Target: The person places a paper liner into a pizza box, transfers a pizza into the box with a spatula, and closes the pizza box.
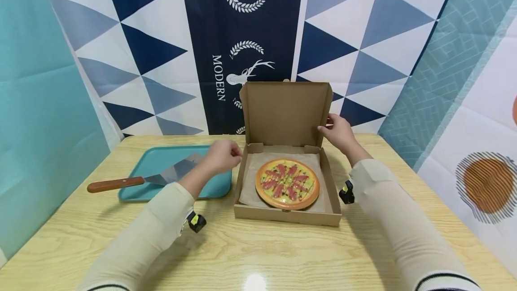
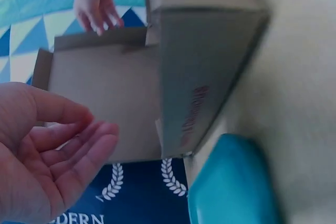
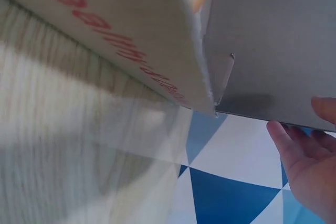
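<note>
A brown cardboard pizza box (image 1: 274, 214) stands on the table with its lid (image 1: 284, 111) raised upright at the back. Inside, a round pizza (image 1: 286, 184) with reddish strips on top lies on a sheet of paper (image 1: 249, 190). My right hand (image 1: 339, 133) is at the lid's right edge, the thumb on the inner face and the fingers along the outer side, as the right wrist view shows too. Beside the box's left side, my left hand (image 1: 223, 155) hovers with loosely bent fingers and nothing between them.
To the left lies a teal tray (image 1: 139, 169). A wide metal spatula (image 1: 163, 178) rests across it, its wooden handle reaching past the tray's left edge. Behind the wooden table (image 1: 242, 250) hangs a patterned cloth (image 1: 246, 21).
</note>
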`<state>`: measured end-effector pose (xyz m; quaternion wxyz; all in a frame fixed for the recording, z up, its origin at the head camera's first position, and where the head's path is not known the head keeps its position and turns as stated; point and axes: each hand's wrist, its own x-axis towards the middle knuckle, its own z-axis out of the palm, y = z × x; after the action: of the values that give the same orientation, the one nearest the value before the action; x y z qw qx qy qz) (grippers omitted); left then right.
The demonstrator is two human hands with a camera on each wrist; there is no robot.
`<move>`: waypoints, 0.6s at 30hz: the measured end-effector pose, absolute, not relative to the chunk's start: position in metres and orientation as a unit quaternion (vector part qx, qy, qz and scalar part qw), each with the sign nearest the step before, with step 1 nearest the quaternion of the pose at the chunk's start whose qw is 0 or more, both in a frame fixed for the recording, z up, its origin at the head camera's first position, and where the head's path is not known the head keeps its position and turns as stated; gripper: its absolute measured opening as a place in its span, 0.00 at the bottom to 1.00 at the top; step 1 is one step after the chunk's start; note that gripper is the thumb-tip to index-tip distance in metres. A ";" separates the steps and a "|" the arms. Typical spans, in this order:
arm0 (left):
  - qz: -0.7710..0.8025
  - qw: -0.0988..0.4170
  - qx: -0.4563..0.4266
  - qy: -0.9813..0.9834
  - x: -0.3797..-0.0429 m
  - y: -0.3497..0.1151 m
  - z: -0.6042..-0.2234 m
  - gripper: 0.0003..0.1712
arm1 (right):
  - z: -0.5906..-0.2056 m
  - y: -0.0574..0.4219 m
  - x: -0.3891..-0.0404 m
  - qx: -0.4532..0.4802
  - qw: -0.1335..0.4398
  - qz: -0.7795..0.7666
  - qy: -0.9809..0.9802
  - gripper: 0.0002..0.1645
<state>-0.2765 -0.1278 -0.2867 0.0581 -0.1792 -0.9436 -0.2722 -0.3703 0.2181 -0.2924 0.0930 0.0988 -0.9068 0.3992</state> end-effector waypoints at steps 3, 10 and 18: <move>-0.340 0.054 -0.142 -0.928 -0.296 -0.128 -0.274 0.05 | -0.290 0.217 -0.370 0.098 0.093 0.387 -0.912 0.31; -0.450 0.091 -0.064 -0.886 -0.344 -0.120 -0.253 0.23 | -0.284 0.219 -0.370 0.082 0.106 0.369 -0.920 0.27; -0.491 0.120 -0.013 -0.862 -0.378 -0.106 -0.261 0.32 | -0.273 0.216 -0.375 0.049 0.128 0.366 -0.920 0.23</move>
<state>-0.3783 -0.1062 -0.2607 0.1204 -0.0131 -0.8625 -0.4914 -0.3750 0.2159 -0.2731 0.1284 0.0493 -0.9204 0.3659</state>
